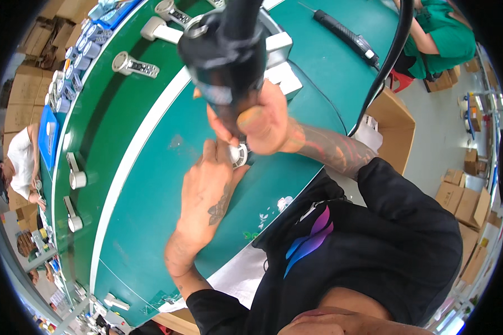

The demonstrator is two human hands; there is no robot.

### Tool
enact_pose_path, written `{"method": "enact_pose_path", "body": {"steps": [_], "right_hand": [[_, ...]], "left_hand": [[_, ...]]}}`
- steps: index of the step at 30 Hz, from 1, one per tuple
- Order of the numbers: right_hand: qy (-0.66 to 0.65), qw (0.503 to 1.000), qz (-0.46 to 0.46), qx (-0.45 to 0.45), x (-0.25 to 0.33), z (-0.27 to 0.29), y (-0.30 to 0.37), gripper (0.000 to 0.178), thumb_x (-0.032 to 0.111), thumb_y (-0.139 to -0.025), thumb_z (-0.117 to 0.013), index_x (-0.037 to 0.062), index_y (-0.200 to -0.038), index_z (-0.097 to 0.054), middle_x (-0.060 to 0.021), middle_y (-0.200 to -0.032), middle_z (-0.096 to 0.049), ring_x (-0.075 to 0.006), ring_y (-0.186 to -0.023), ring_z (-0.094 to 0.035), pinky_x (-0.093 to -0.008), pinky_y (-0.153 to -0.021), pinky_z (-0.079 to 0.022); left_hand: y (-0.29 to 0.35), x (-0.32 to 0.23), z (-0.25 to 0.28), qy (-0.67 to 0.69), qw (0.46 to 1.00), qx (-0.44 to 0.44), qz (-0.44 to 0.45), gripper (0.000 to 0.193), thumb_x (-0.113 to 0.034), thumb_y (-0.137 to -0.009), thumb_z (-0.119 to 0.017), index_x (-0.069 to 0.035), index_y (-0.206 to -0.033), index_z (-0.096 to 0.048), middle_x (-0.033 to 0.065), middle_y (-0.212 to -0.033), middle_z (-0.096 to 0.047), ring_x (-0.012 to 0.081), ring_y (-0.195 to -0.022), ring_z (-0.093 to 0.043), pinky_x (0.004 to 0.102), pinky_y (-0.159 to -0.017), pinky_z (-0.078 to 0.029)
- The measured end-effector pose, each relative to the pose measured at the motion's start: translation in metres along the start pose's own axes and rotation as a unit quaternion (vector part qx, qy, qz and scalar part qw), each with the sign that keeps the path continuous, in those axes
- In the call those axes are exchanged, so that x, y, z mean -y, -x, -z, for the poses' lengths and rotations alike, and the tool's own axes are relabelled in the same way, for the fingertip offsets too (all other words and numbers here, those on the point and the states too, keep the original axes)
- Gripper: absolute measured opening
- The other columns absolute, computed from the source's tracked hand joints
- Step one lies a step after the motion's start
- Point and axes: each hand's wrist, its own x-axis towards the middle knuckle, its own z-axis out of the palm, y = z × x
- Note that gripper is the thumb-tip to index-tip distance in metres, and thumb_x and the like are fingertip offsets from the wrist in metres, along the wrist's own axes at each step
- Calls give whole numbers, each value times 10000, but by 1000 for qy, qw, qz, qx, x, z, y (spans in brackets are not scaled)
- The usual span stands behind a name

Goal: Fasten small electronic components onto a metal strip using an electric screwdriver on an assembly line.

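My right hand (271, 123) is wrapped round a black power screwdriver (226, 61), which stands nearly upright with its lower end pointing down at the bench. Beneath that end lies a white round part (239, 156) with a slotted ring. My left hand (207, 181) has its fingers closed on this part and presses it to the green bench mat (151, 234). The screwdriver's tip and most of the part are hidden behind my hands.
Several white handled units, one of them (135, 65) open-faced, lie on the green conveyor belt (103, 111) at left. Another black electric screwdriver (346, 36) rests at the far right. A black cable (394, 56) arcs beside it. A cardboard box (394, 120) stands by my right arm. Co-workers sit around.
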Motion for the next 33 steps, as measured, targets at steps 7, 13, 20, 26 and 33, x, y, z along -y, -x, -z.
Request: {"method": "enact_pose_path", "body": {"steps": [7, 13, 20, 26, 33], "right_hand": [[27, 988, 150, -31, 59, 34, -21, 876, 756, -903, -455, -56, -1232, -463, -96, -596, -547, -120, -447, -499, -261, -438, -430], [-62, 981, 23, -181, 72, 17, -45, 751, 630, -968, -498, -79, -1216, -493, -125, -742, -613, -125, -502, -542, -243, -416, -425], [145, 982, 118, -26, 43, 38, -41, 505, 467, -1008, -560, -9, -1170, -507, -8, -611, -541, -47, -454, -486, -210, -412, -375], [16, 998, 35, -40, 28, 18, -9, 618, 573, -1006, -473, -5, -1223, -512, -36, -631, -559, -51, -450, -485, -218, -420, -387], [73, 995, -39, -49, 29, -15, -9, 1043, 866, -830, -394, -104, -1211, -447, -51, -579, -529, -89, -423, -463, -240, -415, -385]], "left_hand": [[4, -1, -4, -39, 999, -31, 17, 535, -240, -832, -777, 67, -1219, -572, 209, -1042, -607, 391, -797, -654, 451, -663, -524], [4, 0, 1, -24, 999, -46, 3, 551, -238, -815, -794, 79, -1216, -587, 199, -1028, -605, 365, -766, -640, 432, -656, -512], [2, -4, 0, -16, 999, -24, 24, 543, -233, -815, -794, 74, -1213, -590, 201, -1003, -608, 381, -785, -653, 435, -651, -523], [4, 2, -6, -11, 999, -30, 11, 556, -228, -826, -780, 69, -1241, -559, 201, -990, -608, 392, -796, -657, 455, -642, -525], [3, 3, -3, 4, 1000, -17, 12, 440, -177, -823, -781, 39, -1125, -545, 192, -966, -596, 403, -791, -646, 471, -647, -521]]}}
